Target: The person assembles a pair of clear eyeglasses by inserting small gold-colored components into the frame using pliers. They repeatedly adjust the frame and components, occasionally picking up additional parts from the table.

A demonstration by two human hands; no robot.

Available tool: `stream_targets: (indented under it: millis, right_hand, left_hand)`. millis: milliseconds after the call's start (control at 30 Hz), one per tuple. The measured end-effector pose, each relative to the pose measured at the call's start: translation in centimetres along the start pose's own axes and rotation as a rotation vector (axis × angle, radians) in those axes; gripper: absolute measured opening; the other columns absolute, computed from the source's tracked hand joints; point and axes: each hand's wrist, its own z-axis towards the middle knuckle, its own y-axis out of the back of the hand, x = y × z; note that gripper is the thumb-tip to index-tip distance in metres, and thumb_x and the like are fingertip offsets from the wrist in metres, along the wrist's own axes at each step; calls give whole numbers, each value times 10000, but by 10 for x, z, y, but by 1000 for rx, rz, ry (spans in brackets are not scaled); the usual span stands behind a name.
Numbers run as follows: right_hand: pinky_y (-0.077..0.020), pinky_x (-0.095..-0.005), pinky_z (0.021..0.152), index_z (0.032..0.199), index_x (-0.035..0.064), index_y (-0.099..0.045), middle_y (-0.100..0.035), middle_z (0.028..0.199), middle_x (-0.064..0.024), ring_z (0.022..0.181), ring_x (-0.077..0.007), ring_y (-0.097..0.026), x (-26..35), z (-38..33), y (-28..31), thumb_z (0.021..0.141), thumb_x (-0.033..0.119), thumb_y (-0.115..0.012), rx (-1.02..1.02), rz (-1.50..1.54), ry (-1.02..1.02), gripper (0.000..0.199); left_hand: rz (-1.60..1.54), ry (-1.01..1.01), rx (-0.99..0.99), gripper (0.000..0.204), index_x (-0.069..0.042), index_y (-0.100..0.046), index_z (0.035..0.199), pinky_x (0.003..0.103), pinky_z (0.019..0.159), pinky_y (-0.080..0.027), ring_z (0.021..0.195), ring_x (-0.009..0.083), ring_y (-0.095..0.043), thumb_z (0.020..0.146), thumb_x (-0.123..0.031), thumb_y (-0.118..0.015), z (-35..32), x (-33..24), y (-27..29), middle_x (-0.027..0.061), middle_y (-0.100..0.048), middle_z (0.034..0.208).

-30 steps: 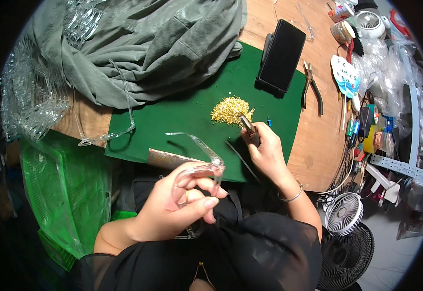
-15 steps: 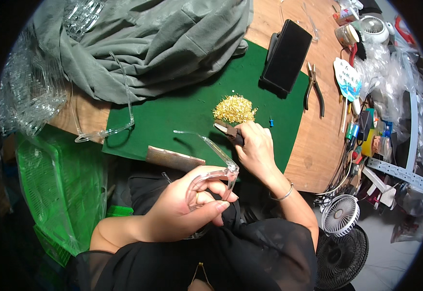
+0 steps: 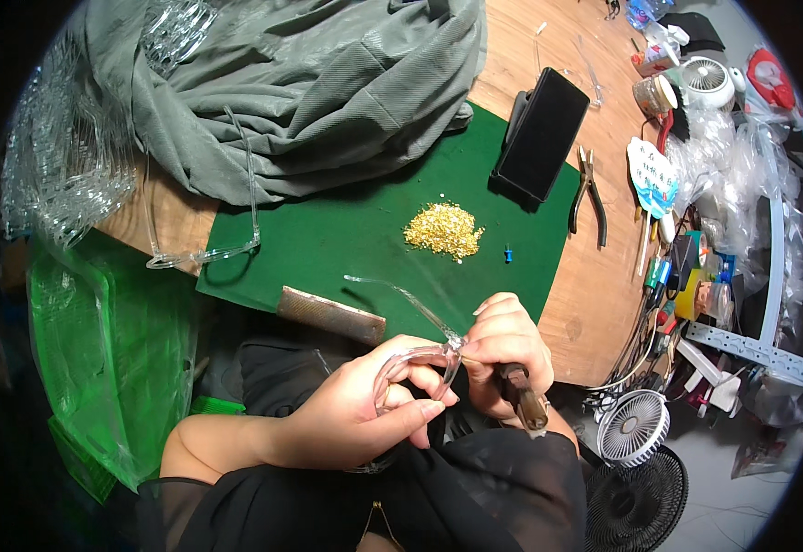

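My left hand (image 3: 355, 405) is closed around a clear eyeglass frame (image 3: 390, 373), whose one temple points up and away over the green mat (image 3: 328, 221). At the frame's hinge corner, the thumb and fingertips of my right hand (image 3: 512, 345) meet it. That same hand holds a dark, metal-tipped hand tool (image 3: 523, 397) in its palm, the tip toward me; its exact kind is partly hidden. Beyond the hands lies a heap of tiny gold-coloured bits (image 3: 443, 230) with a blue push pin (image 3: 508, 253) to its right. A worn metal-faced block (image 3: 331, 316) sits at the mat's near edge.
Another clear eyeglass frame (image 3: 203, 256) rests at the mat's left, before a grey cloth (image 3: 328, 101) and piled clear frames (image 3: 65, 156). A phone (image 3: 541, 133) on a stand and pliers (image 3: 588, 201) lie right. Fans (image 3: 634, 428) and a green basket (image 3: 107, 340) flank the table.
My right hand has drawn back from the gold heap to the frame's hinge, turning the tool's tip toward me. My left hand still holds the frame, shifted slightly right.
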Motion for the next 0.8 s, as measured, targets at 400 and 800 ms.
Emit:
stream_targets:
  millis: [400, 800]
  right_hand:
    - [-451, -325, 611, 842, 58, -630, -596, 752, -48, 642, -178, -557, -6, -8, -2, 727, 85, -756, -5, 179, -18, 173]
    - [-432, -319, 606, 860, 40, -633, -596, 756, -54, 646, -182, -546, -4, -9, -2, 734, 82, -752, 9, 269, -67, 179]
  left_hand:
    - [97, 73, 76, 401, 34, -346, 1237, 257, 720, -508, 751, 143, -609, 876, 34, -521, -3, -1, 7, 119, -569, 1017]
    - [373, -82, 94, 394, 25, -360, 1238, 215, 700, -485, 746, 85, -597, 887, -2, -535, -6, 1, 8, 76, -601, 982]
